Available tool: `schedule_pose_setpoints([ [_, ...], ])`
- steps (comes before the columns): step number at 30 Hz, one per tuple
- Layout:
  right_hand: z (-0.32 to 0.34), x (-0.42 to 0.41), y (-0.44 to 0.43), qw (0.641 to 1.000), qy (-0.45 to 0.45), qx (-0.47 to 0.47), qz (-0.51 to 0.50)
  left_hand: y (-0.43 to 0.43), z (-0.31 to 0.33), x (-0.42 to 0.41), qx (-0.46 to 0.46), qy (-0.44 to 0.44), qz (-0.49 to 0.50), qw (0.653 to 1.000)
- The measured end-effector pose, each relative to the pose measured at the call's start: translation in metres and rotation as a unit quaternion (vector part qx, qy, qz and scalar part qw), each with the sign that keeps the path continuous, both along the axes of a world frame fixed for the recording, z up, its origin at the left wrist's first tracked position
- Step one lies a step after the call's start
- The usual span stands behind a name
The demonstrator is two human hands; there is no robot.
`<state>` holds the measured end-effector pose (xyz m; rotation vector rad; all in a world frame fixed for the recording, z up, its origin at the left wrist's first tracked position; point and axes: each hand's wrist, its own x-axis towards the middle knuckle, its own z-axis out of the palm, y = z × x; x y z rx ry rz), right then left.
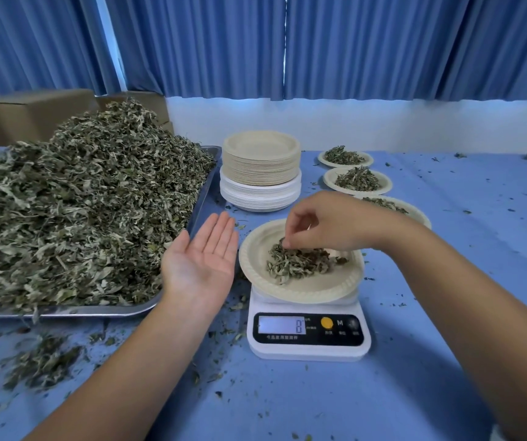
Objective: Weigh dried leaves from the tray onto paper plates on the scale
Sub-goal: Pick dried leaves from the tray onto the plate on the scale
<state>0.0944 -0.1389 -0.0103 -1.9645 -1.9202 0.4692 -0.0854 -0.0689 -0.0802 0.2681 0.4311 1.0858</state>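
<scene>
Left hand [203, 259] flat, palm up, fingers straight, nothing in it; held between the tray [203, 183] rim and the paper plate [303, 289]. Right hand [322, 224] hangs over the plate, fingertips [287, 241] bunched in a pinch on the top of the portion [300, 262]; adding or taking off, cannot tell. Plate sits on the scale [308, 345], directly under the right hand. Display [281, 324] lies nearer the person than either hand and shows one digit, seemingly 8, blurred. Dried leaves [80, 202] are heaped high on the tray, outboard of the left hand. Judged: fine-trimming stage. Work in small pinches; lift fingers clear of plate and leaves before reading, since any touch would load the pan; let the figure settle. Surplus could go into the waiting left palm, then back to the tray. Filled plates [357, 179] beyond the right hand, plate stack [260, 173] beyond the left fingertips
</scene>
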Motion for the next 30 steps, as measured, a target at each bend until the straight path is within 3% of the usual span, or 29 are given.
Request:
schedule_pose_setpoints([
  [10,-0.001,-0.013,0.008,0.994,0.038,0.096,-0.026,0.002,-0.003,0.002,-0.011,0.037,-0.001,0.999],
  [14,0.002,-0.042,0.029,0.993,0.031,0.110,0.037,0.004,-0.009,0.004,-0.038,0.085,-0.007,0.996],
  [23,0.005,-0.125,0.115,0.967,-0.119,0.067,0.215,0.004,-0.006,0.003,-0.073,0.075,-0.006,0.995],
  [27,-0.014,-0.148,0.139,0.937,-0.224,-0.009,0.268,0.003,-0.003,0.004,-0.083,0.049,0.008,0.995],
  [30,-0.029,-0.154,0.146,0.940,-0.216,-0.024,0.262,0.003,-0.002,0.005,-0.099,0.024,0.028,0.994],
])
